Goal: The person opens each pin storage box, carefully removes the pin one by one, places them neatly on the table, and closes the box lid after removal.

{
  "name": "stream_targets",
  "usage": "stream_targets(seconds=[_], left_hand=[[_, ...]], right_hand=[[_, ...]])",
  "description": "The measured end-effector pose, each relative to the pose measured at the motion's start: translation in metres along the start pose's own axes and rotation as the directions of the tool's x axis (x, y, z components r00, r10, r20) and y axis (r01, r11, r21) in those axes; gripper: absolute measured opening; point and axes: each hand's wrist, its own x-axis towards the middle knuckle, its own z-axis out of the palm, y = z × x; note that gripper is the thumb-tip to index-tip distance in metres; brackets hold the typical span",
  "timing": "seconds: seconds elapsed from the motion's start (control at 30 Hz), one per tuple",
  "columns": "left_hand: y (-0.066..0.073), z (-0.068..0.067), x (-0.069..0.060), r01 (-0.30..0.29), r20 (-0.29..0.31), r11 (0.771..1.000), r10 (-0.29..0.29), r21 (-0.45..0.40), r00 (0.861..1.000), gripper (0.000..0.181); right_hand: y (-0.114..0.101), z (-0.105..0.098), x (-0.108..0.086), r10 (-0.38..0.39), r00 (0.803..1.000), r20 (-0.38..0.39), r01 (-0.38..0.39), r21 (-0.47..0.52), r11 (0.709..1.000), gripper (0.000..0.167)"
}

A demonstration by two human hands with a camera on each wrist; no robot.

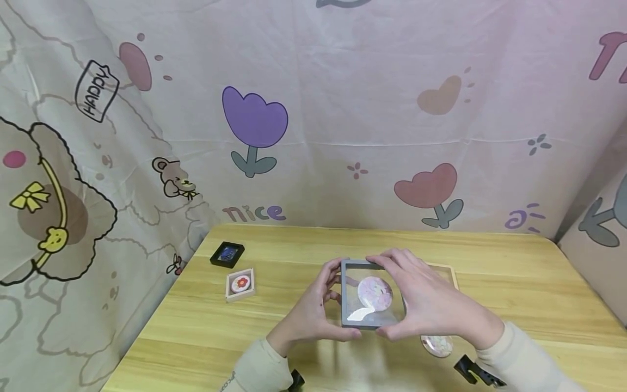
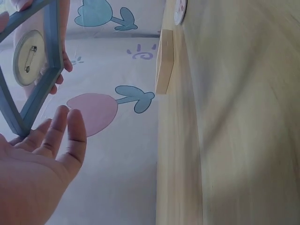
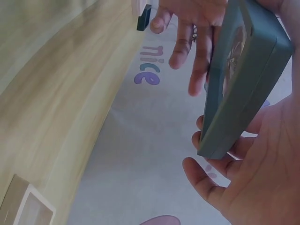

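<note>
A square grey display frame (image 1: pixel 344 296) with clear film is held up above the table between both hands. Inside the film sits a round pale-pink pin badge (image 1: pixel 375 294); its pin back (image 2: pixel 29 58) faces the left wrist view. My left hand (image 1: pixel 311 313) holds the frame's left side, thumb at the bottom edge and index finger at the top; its other fingers stand off the frame. From the right, my right hand (image 1: pixel 426 302) grips it, fingers over the top edge and thumb below. That hand covers the frame's right side in the head view.
On the table's left lie a small black frame (image 1: pixel 227 263) with a blue item and a pale pink frame (image 1: pixel 240 296) with a red-flower badge. A light wooden frame (image 1: pixel 447 267) lies partly behind my right hand. Another round badge (image 1: pixel 437 346) lies below that hand.
</note>
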Motion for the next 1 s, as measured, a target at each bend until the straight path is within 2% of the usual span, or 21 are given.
stream_targets(seconds=[0.1, 0.33, 0.57, 0.7, 0.87, 1.0], left_hand=[[-0.0012, -0.0003, 0.0004, -0.006, 0.012, 0.999, 0.005, 0.039, 1.0, 0.124], [0.0007, 0.0009, 0.0004, 0.024, 0.015, 0.995, -0.026, 0.098, 1.0, 0.121], [-0.0019, 0.0025, -0.0002, -0.045, -0.002, 0.993, 0.045, 0.106, 0.999, 0.115], [-0.004, 0.0035, -0.0005, -0.057, -0.009, 0.993, 0.058, 0.1, 0.998, 0.113], [-0.0032, 0.0042, -0.0008, -0.041, -0.018, 0.996, 0.043, 0.08, 0.999, 0.112], [-0.0018, 0.0046, -0.0017, 0.005, -0.03, 0.999, -0.003, 0.047, 1.0, 0.112]], right_hand=[[0.0003, 0.0015, 0.0005, -0.008, 1.0, -0.007, 0.008, -0.012, 1.0, 0.108], [0.0011, 0.0032, 0.0006, -0.043, 0.999, -0.022, 0.042, -0.036, 0.998, 0.107], [0.0012, 0.0051, 0.001, -0.087, 0.995, -0.038, 0.085, -0.061, 0.995, 0.104], [0.0023, 0.0059, 0.0015, -0.115, 0.992, -0.049, 0.111, -0.085, 0.99, 0.102], [0.0031, 0.0057, 0.0016, -0.128, 0.991, -0.048, 0.123, -0.106, 0.987, 0.102], [0.0028, 0.0048, 0.0024, -0.115, 0.993, -0.035, 0.111, -0.108, 0.988, 0.102]])
